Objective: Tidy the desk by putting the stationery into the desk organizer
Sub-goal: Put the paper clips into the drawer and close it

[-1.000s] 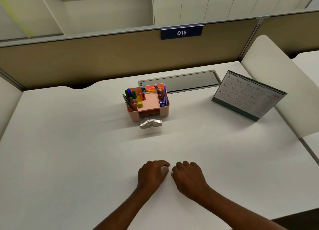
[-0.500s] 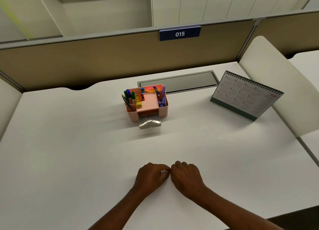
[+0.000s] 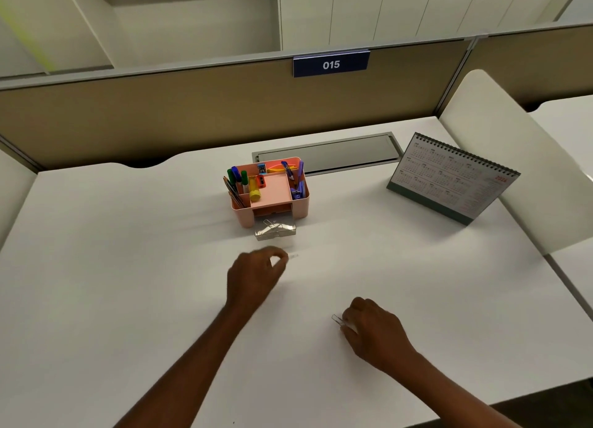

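Observation:
A pink desk organizer stands at the middle back of the white desk, holding markers, pencils and pens. Its small clear drawer is pulled out in front and holds paper clips. My left hand hovers just in front of the drawer and pinches a small paper clip at its fingertips, blurred. My right hand rests on the desk nearer to me and pinches another paper clip that sticks out to the left.
A spiral desk calendar stands at the back right. A grey cable cover lies behind the organizer. A tan partition with a "015" sign bounds the back. White side panels flank the desk.
The hands were together near the front edge. My left hand has moved forward toward the drawer with a clip, and my right hand has drawn apart to the right with another clip.

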`<act>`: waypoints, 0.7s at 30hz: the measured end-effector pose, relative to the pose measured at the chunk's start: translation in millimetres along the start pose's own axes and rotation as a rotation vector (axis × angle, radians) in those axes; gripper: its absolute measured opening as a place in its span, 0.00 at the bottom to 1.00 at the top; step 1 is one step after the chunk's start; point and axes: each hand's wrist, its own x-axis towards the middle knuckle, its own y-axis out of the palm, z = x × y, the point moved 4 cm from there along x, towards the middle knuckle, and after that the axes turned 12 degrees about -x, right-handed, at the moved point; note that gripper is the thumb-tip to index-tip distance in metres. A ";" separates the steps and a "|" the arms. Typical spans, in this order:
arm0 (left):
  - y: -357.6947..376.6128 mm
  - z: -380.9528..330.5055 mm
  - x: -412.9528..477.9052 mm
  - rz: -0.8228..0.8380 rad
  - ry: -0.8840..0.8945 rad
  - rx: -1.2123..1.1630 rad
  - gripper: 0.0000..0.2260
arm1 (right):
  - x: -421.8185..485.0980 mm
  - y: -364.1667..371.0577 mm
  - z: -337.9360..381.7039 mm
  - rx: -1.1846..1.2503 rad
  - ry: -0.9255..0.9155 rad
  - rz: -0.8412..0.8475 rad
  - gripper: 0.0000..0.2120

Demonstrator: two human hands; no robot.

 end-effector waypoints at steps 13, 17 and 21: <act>-1.6 -19.6 87.4 -0.092 -0.142 0.186 0.08 | -3.8 8.8 16.1 -0.115 -0.079 0.048 0.13; 10.6 -11.6 97.5 -0.051 -0.213 0.236 0.08 | -2.8 10.3 16.8 -0.137 -0.083 0.067 0.15; 16.9 -7.0 104.2 -0.033 -0.267 0.263 0.08 | -0.6 6.2 17.9 -0.107 -0.020 0.027 0.17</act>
